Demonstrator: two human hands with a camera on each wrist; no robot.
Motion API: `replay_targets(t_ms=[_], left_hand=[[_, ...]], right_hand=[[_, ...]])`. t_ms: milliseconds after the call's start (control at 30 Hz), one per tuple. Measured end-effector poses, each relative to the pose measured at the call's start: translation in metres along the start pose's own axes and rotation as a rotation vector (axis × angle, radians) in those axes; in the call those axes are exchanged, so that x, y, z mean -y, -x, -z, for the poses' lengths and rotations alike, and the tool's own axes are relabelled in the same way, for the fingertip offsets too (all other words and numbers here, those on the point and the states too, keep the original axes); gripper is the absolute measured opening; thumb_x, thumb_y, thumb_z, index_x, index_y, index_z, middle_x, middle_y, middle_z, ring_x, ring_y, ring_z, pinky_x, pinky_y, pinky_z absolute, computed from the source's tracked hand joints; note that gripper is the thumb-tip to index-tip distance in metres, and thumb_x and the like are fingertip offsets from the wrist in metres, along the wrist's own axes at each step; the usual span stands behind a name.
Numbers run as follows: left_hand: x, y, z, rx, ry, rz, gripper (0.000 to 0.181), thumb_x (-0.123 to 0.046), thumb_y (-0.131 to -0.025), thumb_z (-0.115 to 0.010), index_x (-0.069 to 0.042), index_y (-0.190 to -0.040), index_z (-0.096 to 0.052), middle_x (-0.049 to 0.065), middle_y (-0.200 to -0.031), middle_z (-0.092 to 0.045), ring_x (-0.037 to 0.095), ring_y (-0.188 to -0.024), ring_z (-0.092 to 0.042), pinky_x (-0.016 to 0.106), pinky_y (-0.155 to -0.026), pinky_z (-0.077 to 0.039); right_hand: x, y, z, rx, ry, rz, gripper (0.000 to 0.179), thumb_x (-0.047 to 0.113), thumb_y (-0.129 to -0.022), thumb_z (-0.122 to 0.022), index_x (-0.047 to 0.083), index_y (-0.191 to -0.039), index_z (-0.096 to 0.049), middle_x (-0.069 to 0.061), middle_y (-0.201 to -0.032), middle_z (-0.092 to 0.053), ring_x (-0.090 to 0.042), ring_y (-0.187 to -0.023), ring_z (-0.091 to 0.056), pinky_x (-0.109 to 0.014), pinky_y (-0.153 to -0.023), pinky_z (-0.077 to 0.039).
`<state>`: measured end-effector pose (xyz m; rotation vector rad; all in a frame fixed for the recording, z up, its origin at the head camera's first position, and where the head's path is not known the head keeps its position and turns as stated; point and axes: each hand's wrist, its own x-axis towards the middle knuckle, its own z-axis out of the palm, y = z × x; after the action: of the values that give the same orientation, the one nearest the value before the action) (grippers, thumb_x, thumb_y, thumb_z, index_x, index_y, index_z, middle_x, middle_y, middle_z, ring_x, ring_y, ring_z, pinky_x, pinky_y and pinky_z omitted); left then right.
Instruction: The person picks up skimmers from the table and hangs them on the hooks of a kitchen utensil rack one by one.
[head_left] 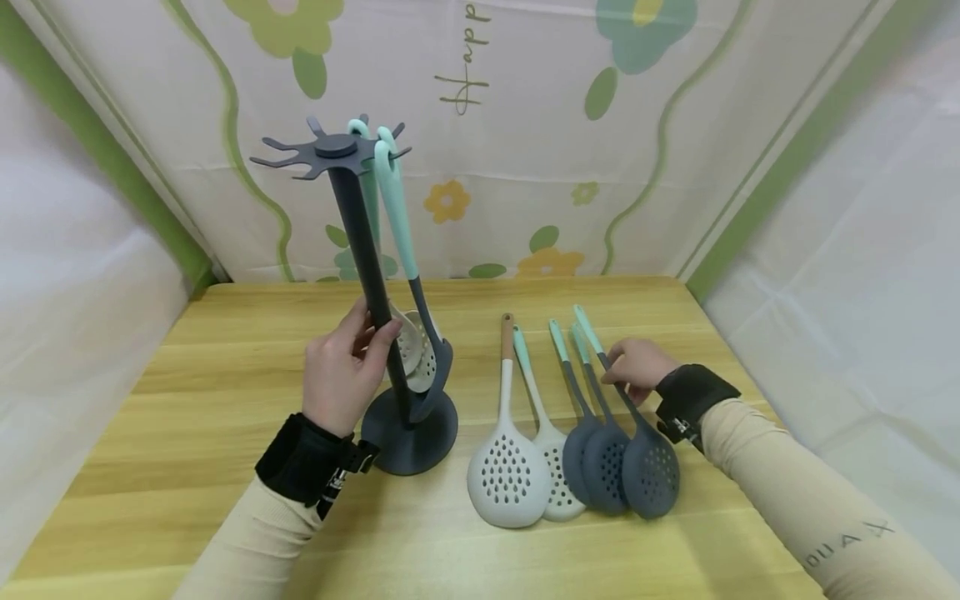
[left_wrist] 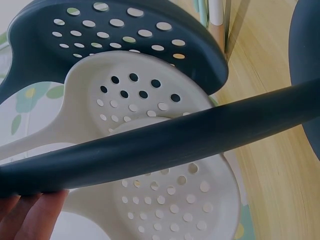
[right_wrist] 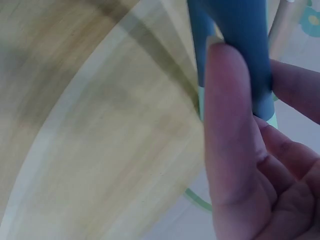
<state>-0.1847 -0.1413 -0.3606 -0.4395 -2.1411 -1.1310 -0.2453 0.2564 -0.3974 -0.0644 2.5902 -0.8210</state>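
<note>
My left hand (head_left: 341,367) grips the dark pole (head_left: 358,233) of an upright utensil stand with a round base (head_left: 412,454). From the hooks on its top hang a dark skimmer (head_left: 442,367) with a mint handle and pale skimmers (left_wrist: 80,110), partly hidden behind the pole. On the right, my right hand (head_left: 641,367) pinches the dark shaft of a perforated skimmer (head_left: 651,479), just below its mint handle end. In the right wrist view, the thumb and fingers lie on either side of this shaft (right_wrist: 247,45). The skimmer's head appears low over or on the table; which, I cannot tell.
Beside the held skimmer lie two dark mint-handled utensils (head_left: 603,471), overlapping. Left of them are a pale skimmer with a mint handle (head_left: 522,354) and another with a brown handle (head_left: 507,337). A flowered curtain (head_left: 480,217) stands behind the wooden table (head_left: 225,400).
</note>
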Motion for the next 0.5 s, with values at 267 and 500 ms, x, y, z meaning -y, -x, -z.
replay_targets(t_ms=[267, 500], left_hand=[[-0.002, -0.002, -0.001, 0.003, 0.012, -0.008, 0.017, -0.009, -0.092, -0.07, 0.001, -0.106, -0.065, 0.021, -0.095, -0.075, 0.038, -0.091, -0.073, 0.045, -0.066, -0.061], [-0.001, 0.0, 0.0, 0.003, 0.006, -0.001, 0.02, -0.009, -0.092, -0.07, 0.002, -0.107, -0.065, 0.021, -0.096, -0.075, 0.038, -0.09, -0.073, 0.046, -0.066, -0.061]], right_hand=[[0.015, 0.011, 0.007, -0.038, -0.01, 0.044, 0.051, 0.015, -0.092, -0.064, -0.013, -0.132, -0.051, -0.018, -0.082, -0.069, -0.015, -0.049, -0.06, -0.04, -0.055, -0.06], [0.031, 0.012, 0.01, -0.069, 0.004, 0.09, 0.051, 0.018, -0.092, -0.065, -0.011, -0.132, -0.052, -0.022, -0.088, -0.07, -0.016, -0.049, -0.06, -0.037, -0.054, -0.06]])
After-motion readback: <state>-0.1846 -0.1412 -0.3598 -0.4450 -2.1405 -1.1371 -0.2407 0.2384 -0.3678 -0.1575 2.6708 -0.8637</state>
